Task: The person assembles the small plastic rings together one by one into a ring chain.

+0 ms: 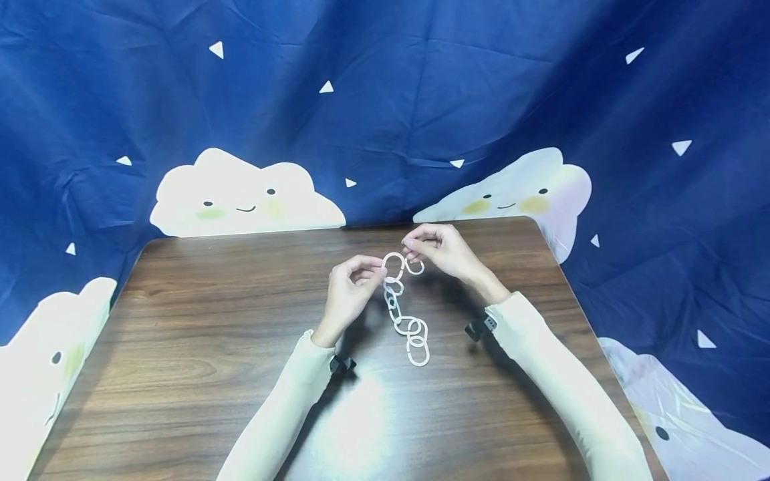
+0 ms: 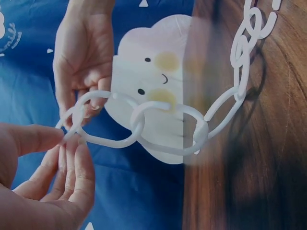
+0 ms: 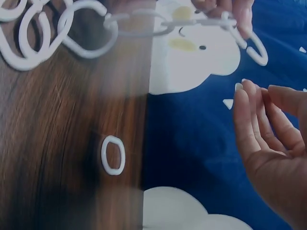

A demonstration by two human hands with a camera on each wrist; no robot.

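Note:
A chain of several white plastic links (image 1: 411, 327) trails over the brown table toward the near side. My left hand (image 1: 351, 287) pinches its far end between thumb and fingers, keeping the first links (image 2: 108, 143) raised. In the left wrist view the end link (image 2: 67, 120) sits at the fingertips. Close by on the right, my right hand (image 1: 445, 252) hovers with fingers gently bent. Nothing lies between its fingers (image 3: 247, 112) in the right wrist view. A loose white link (image 3: 104, 155) rests on the table there, apart from the chain.
The wooden table (image 1: 240, 334) ends at a far edge just beyond the hands. Behind it hangs a blue cloth (image 1: 385, 120) printed with white clouds and small triangles. Small black cameras (image 1: 479, 327) sit on both wrists.

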